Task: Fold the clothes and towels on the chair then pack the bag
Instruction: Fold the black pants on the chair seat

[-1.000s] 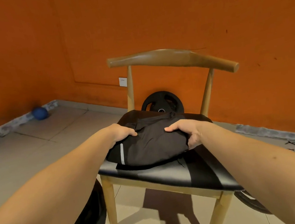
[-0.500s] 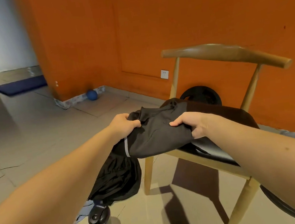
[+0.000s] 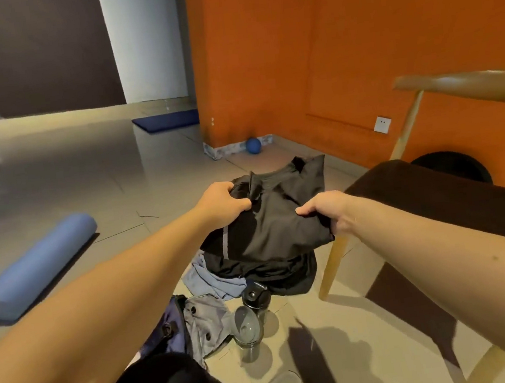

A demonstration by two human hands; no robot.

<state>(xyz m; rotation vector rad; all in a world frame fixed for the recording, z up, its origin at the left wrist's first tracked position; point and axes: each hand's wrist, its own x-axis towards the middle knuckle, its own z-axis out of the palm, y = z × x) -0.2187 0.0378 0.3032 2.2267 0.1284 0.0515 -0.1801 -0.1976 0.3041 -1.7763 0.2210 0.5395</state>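
Folded black garment (image 3: 267, 218) was held in the air by both hands, beside the chair (image 3: 436, 200).
Its left edge was gripped by the left hand (image 3: 224, 204) with curled fingers, and its right edge was pinched by the right hand (image 3: 326, 211). It was kept clear of the seat, above what appeared to be a black bag (image 3: 274, 274) on the floor, with a dark bottle (image 3: 254, 296) just beside.

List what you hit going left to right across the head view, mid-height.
rolled blue mat → left hand → folded black garment → right hand → chair. Both hands grip the garment, held above the floor pile.
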